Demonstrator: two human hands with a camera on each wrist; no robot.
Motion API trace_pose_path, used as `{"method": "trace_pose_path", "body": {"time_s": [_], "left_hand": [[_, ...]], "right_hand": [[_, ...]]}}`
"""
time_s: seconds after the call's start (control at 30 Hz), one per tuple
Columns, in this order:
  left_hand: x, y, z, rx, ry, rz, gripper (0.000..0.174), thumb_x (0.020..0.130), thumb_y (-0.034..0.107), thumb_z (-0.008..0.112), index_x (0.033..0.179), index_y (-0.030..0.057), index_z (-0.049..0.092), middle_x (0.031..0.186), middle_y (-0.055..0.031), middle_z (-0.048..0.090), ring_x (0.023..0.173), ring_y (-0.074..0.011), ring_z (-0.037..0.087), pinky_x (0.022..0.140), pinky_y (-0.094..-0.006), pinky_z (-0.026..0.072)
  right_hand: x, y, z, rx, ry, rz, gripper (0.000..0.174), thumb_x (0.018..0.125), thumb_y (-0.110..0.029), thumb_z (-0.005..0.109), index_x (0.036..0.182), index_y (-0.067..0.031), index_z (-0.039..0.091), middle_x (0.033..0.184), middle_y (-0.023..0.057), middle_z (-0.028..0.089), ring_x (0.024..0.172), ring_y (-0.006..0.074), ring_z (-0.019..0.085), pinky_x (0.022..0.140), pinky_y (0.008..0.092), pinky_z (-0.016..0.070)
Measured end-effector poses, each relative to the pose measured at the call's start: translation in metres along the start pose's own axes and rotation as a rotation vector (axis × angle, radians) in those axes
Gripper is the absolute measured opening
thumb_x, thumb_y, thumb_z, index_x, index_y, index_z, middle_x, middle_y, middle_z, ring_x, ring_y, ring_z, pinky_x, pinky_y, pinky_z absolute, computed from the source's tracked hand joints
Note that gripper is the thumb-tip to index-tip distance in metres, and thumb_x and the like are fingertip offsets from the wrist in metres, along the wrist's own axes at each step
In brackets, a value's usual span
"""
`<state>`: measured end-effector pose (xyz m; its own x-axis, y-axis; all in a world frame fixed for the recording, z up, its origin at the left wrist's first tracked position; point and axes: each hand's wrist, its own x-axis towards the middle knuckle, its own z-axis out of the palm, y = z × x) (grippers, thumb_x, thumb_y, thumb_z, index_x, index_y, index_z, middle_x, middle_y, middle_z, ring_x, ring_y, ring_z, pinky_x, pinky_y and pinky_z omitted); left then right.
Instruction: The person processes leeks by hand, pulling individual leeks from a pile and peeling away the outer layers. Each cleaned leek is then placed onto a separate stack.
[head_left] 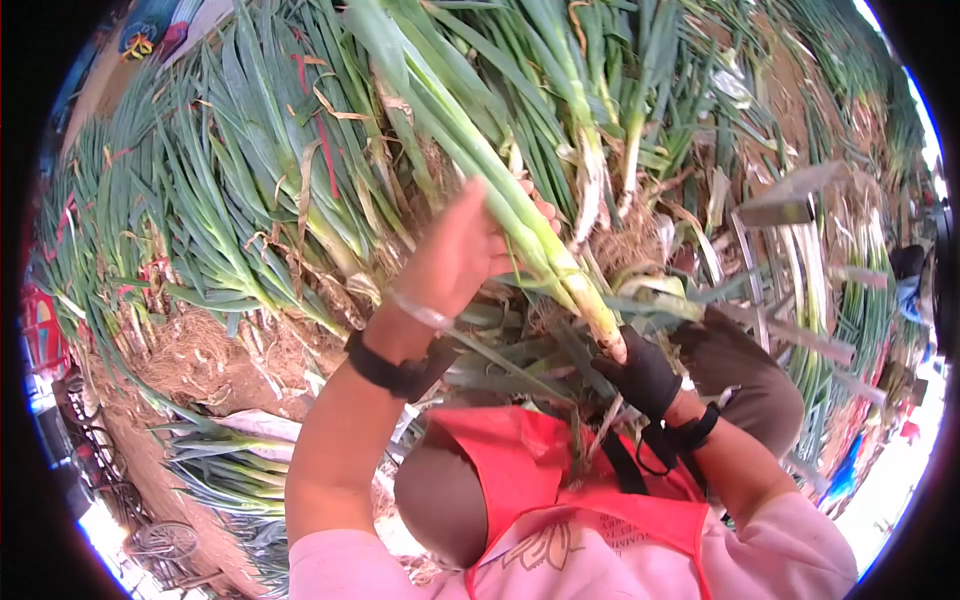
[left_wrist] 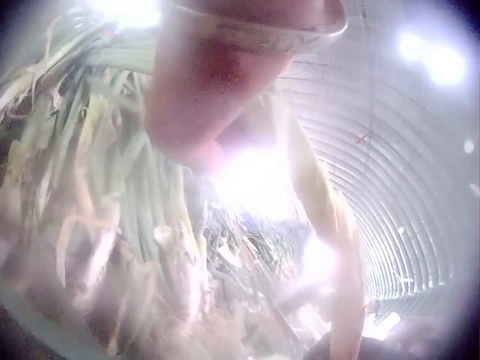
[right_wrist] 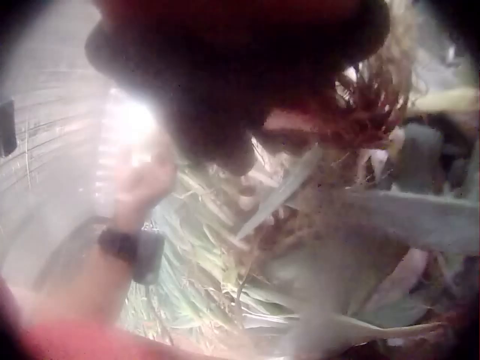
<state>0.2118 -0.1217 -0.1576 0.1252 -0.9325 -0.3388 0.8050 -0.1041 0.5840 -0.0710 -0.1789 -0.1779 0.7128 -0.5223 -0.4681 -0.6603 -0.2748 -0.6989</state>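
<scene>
Holds a leek [head_left: 545,255] slantwise between both hands in the head view, with its leaves toward the upper left and its root end low, near the red apron [head_left: 515,450]. Grips that root end in the dark-gloved right hand [head_left: 640,378], with the fingers bent in around it. Cups the stalk higher up with the bare left hand [head_left: 455,245], with the thumb raised on the near side, fingers behind and some tips just past the far edge; cannot tell how firmly.

Wears a pale bracelet [head_left: 420,312] and a black strap [head_left: 378,368] on the left wrist. Wears a pink shirt [head_left: 590,570] under the apron, printed with a leafy drawing [head_left: 545,545] and small lettering [head_left: 620,530], upside down from this view; can make out "SUMM" in one line, cannot read the rest for sure.

Faces heaped leeks [head_left: 225,190] on bare soil [head_left: 225,370], with thin red strips [head_left: 327,155] among the leaves. Includes metal bars [head_left: 785,212] off to the right, among more leeks. Reveals a ribbed roof [left_wrist: 412,225] in the left wrist view, washed out by glare.
</scene>
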Motion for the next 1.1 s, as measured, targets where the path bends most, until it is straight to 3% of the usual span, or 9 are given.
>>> {"method": "trace_pose_path", "body": {"time_s": [0.1, 0.2, 0.37, 0.47, 0.67, 0.77, 0.93, 1.0, 1.1], "left_hand": [[-0.047, 0.007, 0.039, 0.016, -0.119, 0.076, 0.062, 0.097, 0.05, 0.039, 0.132, -0.0013, 0.042, 0.128, -0.0225, 0.052, 0.12, -0.0371, 0.051, 0.103, -0.0524, 0.0388], [-0.079, 0.021, 0.078, 0.216, -0.109, 0.147, 0.061, 0.097, 0.048, 0.04, 0.134, -0.001, 0.041, 0.133, -0.0218, 0.049, 0.124, -0.0368, 0.048, 0.104, -0.0522, 0.0378], [-0.13, 0.034, 0.132, -0.094, -0.043, 0.394, 0.045, 0.098, 0.033, 0.046, 0.129, 0.0003, 0.045, 0.126, -0.0252, 0.053, 0.116, -0.0363, 0.055, 0.101, -0.0514, 0.0421], [-0.146, 0.009, 0.145, 0.258, 0.162, 0.458, 0.042, 0.098, 0.026, 0.047, 0.131, 0.0006, 0.042, 0.124, -0.0221, 0.055, 0.116, -0.0327, 0.056, 0.092, -0.0443, 0.05], [-0.17, -0.041, 0.198, 0.692, 0.241, 0.489, 0.036, 0.099, 0.021, 0.044, 0.127, -0.0002, 0.043, 0.115, -0.0169, 0.059, 0.109, -0.0269, 0.06, 0.08, -0.0346, 0.0548], [-0.196, -0.048, 0.192, 0.605, 0.285, 0.538, 0.032, 0.098, 0.022, 0.044, 0.121, 0.0, 0.05, 0.107, -0.0128, 0.063, 0.095, -0.0213, 0.065, 0.066, -0.0299, 0.0535], [-0.241, -0.072, 0.12, 1.723, -0.098, -0.265, 0.027, 0.09, 0.025, 0.058, 0.103, 0.0031, 0.063, 0.091, -0.0135, 0.066, 0.077, -0.0238, 0.066, 0.064, -0.0323, 0.0513], [-0.255, -0.071, 0.15, 1.649, -0.004, -0.019, 0.029, 0.085, 0.024, 0.061, 0.106, 0.0041, 0.063, 0.095, -0.017, 0.066, 0.083, -0.0302, 0.065, 0.074, -0.0361, 0.0509], [-0.22, -0.057, 0.206, 1.611, 0.143, 0.751, 0.036, 0.087, 0.02, 0.057, 0.118, 0.0025, 0.059, 0.106, -0.0135, 0.066, 0.101, -0.0252, 0.062, 0.084, -0.0365, 0.0495]], "right_hand": [[-0.037, 0.005, -0.001, 0.312, -0.065, -0.274, 0.024, 0.091, -0.014, 0.062, 0.113, -0.007, 0.058, 0.089, 0.0058, 0.062, 0.077, 0.019, 0.059, 0.071, 0.0347, 0.0481], [-0.07, -0.015, -0.015, 0.713, -0.624, 0.034, 0.027, 0.094, -0.015, 0.058, 0.118, -0.0044, 0.053, 0.086, 0.0019, 0.055, 0.071, 0.0078, 0.052, 0.062, 0.0245, 0.0443], [-0.095, -0.023, -0.017, 0.705, -0.703, -0.068, 0.035, 0.092, -0.023, 0.061, 0.119, -0.0019, 0.051, 0.08, 0.0053, 0.058, 0.069, 0.0124, 0.055, 0.061, 0.028, 0.0462], [-0.105, -0.036, -0.011, 0.188, -0.095, -0.433, 0.051, 0.083, -0.027, 0.069, 0.123, -0.0028, 0.049, 0.093, 0.0205, 0.062, 0.087, 0.0336, 0.061, 0.077, 0.0406, 0.0482], [-0.111, -0.113, -0.022, 0.236, 0.586, -0.689, 0.055, 0.081, -0.024, 0.069, 0.129, -0.0062, 0.048, 0.101, 0.02, 0.061, 0.094, 0.0354, 0.06, 0.079, 0.0408, 0.0479], [-0.13, -0.115, -0.049, 0.459, 0.313, -0.588, 0.045, 0.085, -0.022, 0.066, 0.123, -0.0037, 0.053, 0.103, 0.019, 0.062, 0.094, 0.0305, 0.061, 0.083, 0.0373, 0.0469], [-0.144, -0.112, -0.082, 0.581, 0.377, -0.589, 0.038, 0.089, -0.024, 0.062, 0.119, -0.0005, 0.055, 0.096, 0.0192, 0.063, 0.087, 0.0282, 0.063, 0.077, 0.0362, 0.0479], [-0.142, -0.105, -0.078, 0.518, 0.446, -0.637, 0.04, 0.087, -0.022, 0.061, 0.122, -0.0039, 0.054, 0.104, 0.0181, 0.06, 0.093, 0.0302, 0.06, 0.081, 0.0382, 0.0468], [-0.117, -0.079, -0.046, -0.293, 0.961, -1.067, 0.043, 0.084, -0.021, 0.059, 0.126, -0.0089, 0.054, 0.116, 0.0165, 0.056, 0.101, 0.0332, 0.055, 0.085, 0.0412, 0.0452]]}}
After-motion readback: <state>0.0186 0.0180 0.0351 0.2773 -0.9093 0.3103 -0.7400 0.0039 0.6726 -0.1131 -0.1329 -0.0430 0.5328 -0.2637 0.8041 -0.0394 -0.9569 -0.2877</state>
